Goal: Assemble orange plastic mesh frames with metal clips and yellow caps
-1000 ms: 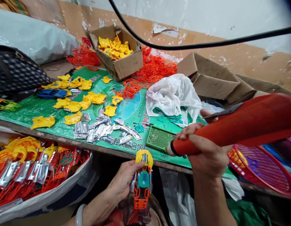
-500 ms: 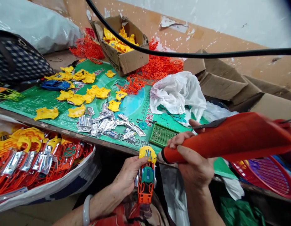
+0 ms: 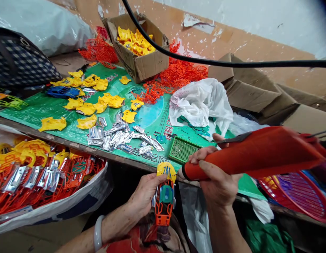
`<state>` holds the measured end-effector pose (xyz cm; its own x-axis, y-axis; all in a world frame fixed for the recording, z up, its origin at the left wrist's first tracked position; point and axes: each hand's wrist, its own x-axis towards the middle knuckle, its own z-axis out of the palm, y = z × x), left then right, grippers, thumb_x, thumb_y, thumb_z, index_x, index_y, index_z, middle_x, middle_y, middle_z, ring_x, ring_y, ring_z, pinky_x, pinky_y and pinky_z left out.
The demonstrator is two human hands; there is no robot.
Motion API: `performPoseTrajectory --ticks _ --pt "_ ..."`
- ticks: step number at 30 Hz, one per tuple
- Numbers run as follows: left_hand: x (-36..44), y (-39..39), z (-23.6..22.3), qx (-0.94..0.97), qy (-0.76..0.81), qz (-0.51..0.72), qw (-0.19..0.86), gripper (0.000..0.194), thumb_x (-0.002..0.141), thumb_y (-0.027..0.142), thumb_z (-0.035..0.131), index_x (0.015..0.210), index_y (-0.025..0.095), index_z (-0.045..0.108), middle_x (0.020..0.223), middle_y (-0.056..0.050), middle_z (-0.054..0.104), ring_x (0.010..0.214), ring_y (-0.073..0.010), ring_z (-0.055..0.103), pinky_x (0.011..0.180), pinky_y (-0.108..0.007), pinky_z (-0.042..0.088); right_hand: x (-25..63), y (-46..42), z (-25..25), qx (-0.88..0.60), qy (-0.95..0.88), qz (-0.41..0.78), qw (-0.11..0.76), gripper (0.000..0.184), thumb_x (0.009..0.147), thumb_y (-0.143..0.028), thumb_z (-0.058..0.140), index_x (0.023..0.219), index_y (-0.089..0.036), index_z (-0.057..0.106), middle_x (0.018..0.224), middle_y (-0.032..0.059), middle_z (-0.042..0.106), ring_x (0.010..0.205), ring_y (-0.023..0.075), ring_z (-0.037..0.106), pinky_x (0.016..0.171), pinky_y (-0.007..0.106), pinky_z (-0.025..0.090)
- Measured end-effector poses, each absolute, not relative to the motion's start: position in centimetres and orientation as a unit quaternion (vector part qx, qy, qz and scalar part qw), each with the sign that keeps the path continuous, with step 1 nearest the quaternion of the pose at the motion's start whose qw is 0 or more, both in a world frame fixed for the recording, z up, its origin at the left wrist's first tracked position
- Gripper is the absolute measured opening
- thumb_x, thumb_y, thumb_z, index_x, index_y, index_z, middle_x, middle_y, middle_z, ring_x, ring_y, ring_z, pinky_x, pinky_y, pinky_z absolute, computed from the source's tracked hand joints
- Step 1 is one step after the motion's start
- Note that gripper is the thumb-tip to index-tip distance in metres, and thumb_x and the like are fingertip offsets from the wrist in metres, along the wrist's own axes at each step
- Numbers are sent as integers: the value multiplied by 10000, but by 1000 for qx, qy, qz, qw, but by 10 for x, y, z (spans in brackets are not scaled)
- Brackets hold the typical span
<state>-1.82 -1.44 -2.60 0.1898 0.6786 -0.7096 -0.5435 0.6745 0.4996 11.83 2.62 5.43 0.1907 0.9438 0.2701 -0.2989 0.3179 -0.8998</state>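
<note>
My left hand point(image 3: 146, 191) pinches a toy car body point(image 3: 164, 209) with an orange frame, a green middle and a yellow nose piece point(image 3: 165, 169) at its far end. Wrapped round a red electric screwdriver point(image 3: 247, 154) is my right hand point(image 3: 218, 175). The tool lies nearly level, its tip pointing left against or very close to the side of the yellow nose; whether it touches I cannot tell. Silver strips point(image 3: 121, 137) and loose yellow pieces point(image 3: 86, 122) lie on the green-covered table beyond my hands.
A green tray point(image 3: 182, 150) holding small bits sits near the table edge. At left, a white sack point(image 3: 81, 203) is full of assembled car bodies. Behind stand a cardboard box point(image 3: 149, 66) of yellow pieces, orange frames point(image 3: 178, 72) and a crumpled white bag point(image 3: 200, 102). A black cable point(image 3: 218, 63) hangs across.
The view has shifted slightly. Both hands keep their grips, and the screwdriver tip stays beside the yellow nose of the toy car body.
</note>
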Motion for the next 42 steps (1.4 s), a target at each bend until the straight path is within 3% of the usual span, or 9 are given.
performPoseTrajectory --ticks 5,11,16,23,42 --pt "-20 -16 -30 87 515 391 758 307 621 346 821 695 78 693 516 -22 637 404 -102 548 405 -199 443 132 41 70 -391 -436 387 713 440 635 -101 680 1047 -226 587 656 -60 602 565 137 570 603 336 498" --pt "-25 -16 -29 108 508 364 774 378 613 388 843 787 86 698 575 -48 682 458 -146 619 472 -244 513 161 75 67 -455 -413 259 746 295 550 -160 735 799 -196 582 639 -57 581 523 138 552 572 346 484" --pt "-27 -13 -27 103 503 353 782 373 634 363 838 832 78 699 661 -92 723 512 -173 656 518 -274 543 172 85 47 -478 -435 242 724 223 579 -221 742 751 -181 605 646 -44 585 552 143 568 593 354 497" --pt "-27 -13 -29 87 516 347 778 342 655 338 827 815 70 687 635 -93 719 503 -176 653 526 -292 564 174 85 35 -477 -458 226 715 147 612 -221 742 666 -175 614 629 -25 611 555 146 567 593 352 495" --pt "-25 -12 -27 72 518 352 776 268 674 295 815 736 89 655 586 -90 711 463 -167 641 479 -283 575 173 85 33 -495 -463 204 706 170 606 -243 742 662 -184 593 621 -26 614 572 162 585 619 374 516"
